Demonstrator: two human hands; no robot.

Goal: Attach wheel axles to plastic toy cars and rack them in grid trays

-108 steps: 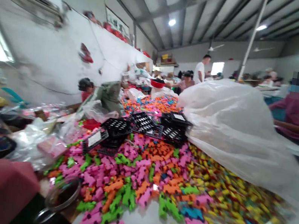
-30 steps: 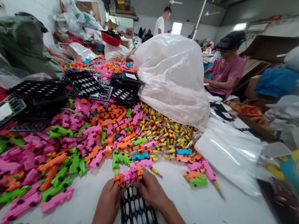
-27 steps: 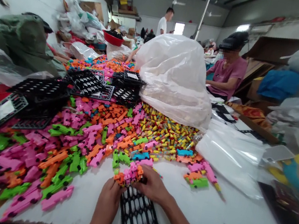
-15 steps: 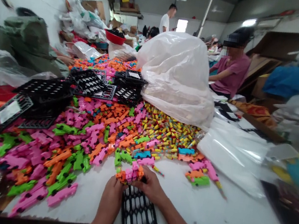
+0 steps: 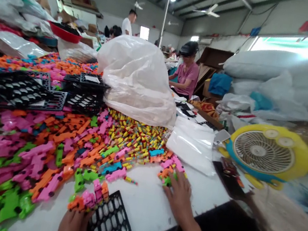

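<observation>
Covering part of a green toy car [image 5: 166, 181], the right hand [image 5: 180, 196] has thumb and fingers parted; the left hand [image 5: 73, 226], cut off below, meets a row of toy cars [image 5: 89, 198] beside a black tray [image 5: 113, 221], also cropped; whether it grips them I cannot tell.

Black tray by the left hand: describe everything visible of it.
The black tray is a flat, plastic-looking lattice with rows of elongated openings, white showing through. It lies askew on the white table, its near end reaching the picture's bottom. The left hand and pink and orange toy cars are at its left side; exact contact is unclear.
</observation>
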